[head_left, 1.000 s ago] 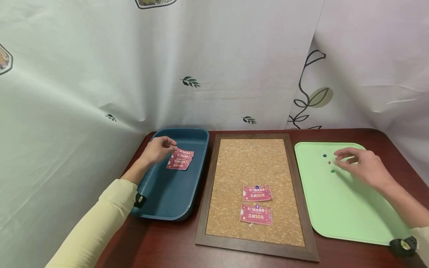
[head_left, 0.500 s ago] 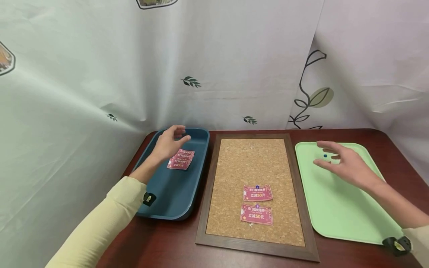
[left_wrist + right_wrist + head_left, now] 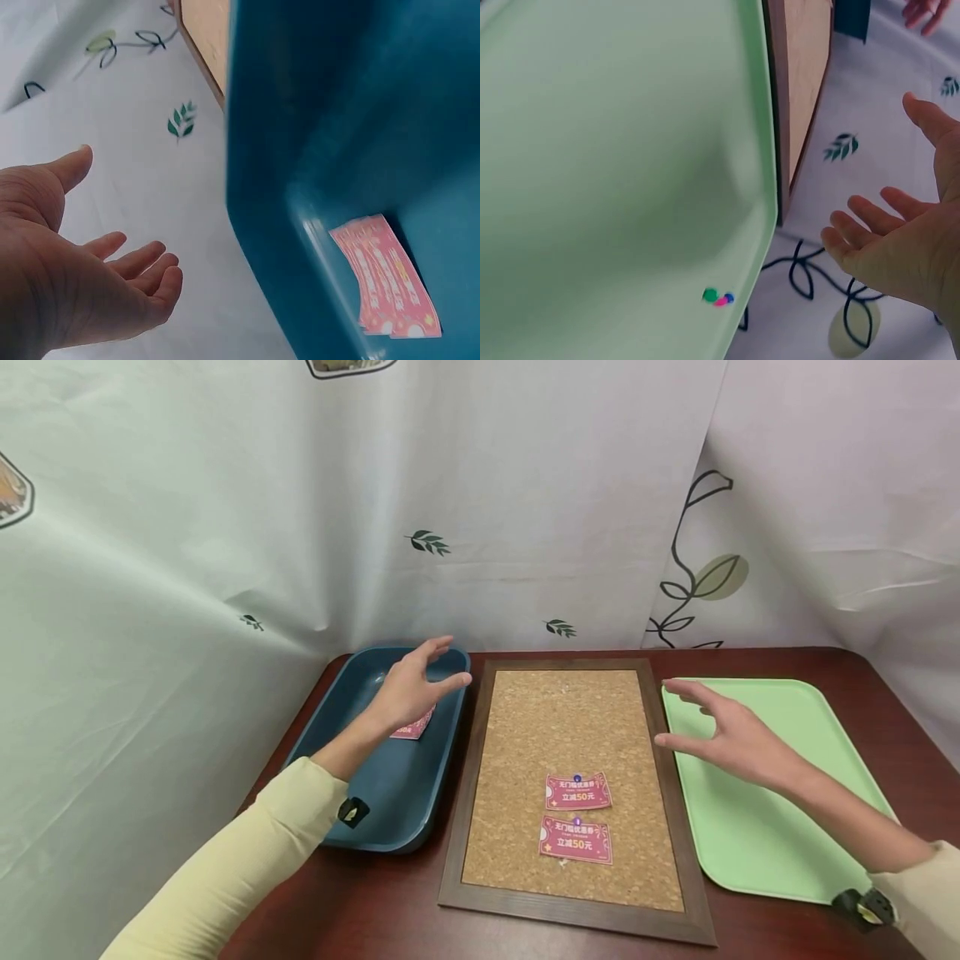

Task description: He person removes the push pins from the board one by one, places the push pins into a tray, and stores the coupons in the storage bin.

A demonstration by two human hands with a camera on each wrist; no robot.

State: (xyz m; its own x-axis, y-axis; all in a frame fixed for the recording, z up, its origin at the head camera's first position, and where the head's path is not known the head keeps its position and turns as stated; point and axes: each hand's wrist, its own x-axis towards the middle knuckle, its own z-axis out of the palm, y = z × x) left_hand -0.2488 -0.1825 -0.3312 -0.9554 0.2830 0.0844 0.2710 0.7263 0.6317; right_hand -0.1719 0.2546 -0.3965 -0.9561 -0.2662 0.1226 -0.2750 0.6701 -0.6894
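My left hand point(image 3: 412, 691) hovers over the right side of a dark blue tray point(image 3: 390, 827), fingers spread and holding nothing. Beneath it lies an overlapping stack of pink coupons point(image 3: 390, 281), partly hidden by the hand in the head view. My right hand point(image 3: 738, 739), likewise with thumb and fingers apart and nothing in them, is above the left edge of a light green tray point(image 3: 765, 843). Several small coloured pushpins point(image 3: 711, 295) lie on that tray, hidden behind the hand in the head view.
Between the trays a wood-framed corkboard point(image 3: 555, 727) lies on the dark red table point(image 3: 352, 910). Two pink coupons hang on it, an upper coupon point(image 3: 588, 795) with a blue pushpin point(image 3: 577, 779) and a lower coupon point(image 3: 576, 842) with a purple one. A pale printed curtain point(image 3: 525, 510) closes off the back.
Both hands have moved inward toward the corkboard, the left one rightward and the right one leftward. Their fingers, close together a second ago, have spread apart. Coupons and board look unchanged.
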